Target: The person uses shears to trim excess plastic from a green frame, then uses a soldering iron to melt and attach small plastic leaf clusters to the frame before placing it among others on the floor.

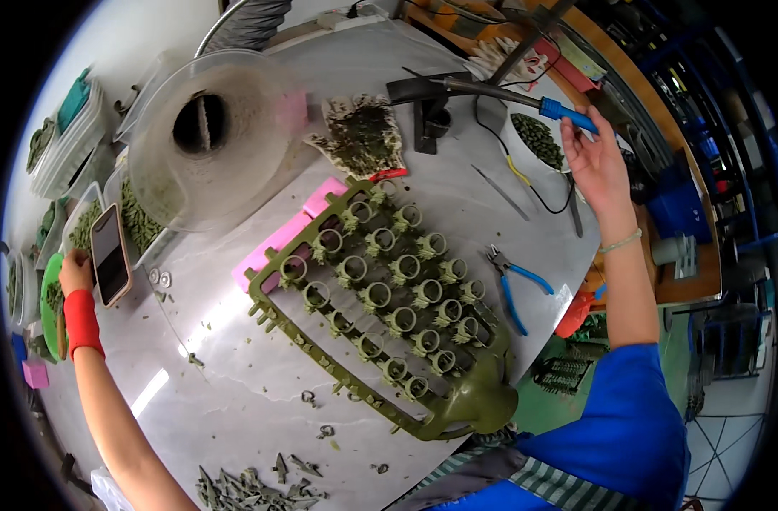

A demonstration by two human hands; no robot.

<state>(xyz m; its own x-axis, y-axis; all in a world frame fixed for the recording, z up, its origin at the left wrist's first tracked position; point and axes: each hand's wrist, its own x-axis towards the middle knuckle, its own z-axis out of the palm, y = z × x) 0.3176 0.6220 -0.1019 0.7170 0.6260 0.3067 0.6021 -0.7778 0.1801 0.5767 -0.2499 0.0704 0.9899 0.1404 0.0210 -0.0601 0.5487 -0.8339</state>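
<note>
My right hand (600, 162) holds the blue handle of a soldering iron (568, 114), whose metal shaft reaches left over a small black stand (431, 123). At the far left my left hand (75, 272), with a red band at the wrist, has its fingers curled beside a phone (110, 255) and over the green bowl (50, 298) of small green pieces. What those fingers hold, if anything, is hidden. Between my arms lies an olive-green frame (321, 358) with rows of ring-shaped pieces (376, 294), its far left edge on a pink block (278, 247).
A clear round hood (210, 140) and a stained cloth (363, 136) are at the back. Blue-handled pliers (516, 285), tweezers (501, 192) and a white bowl of green pellets (538, 140) lie right. Loose pointed pieces (252, 490) are piled near the front edge.
</note>
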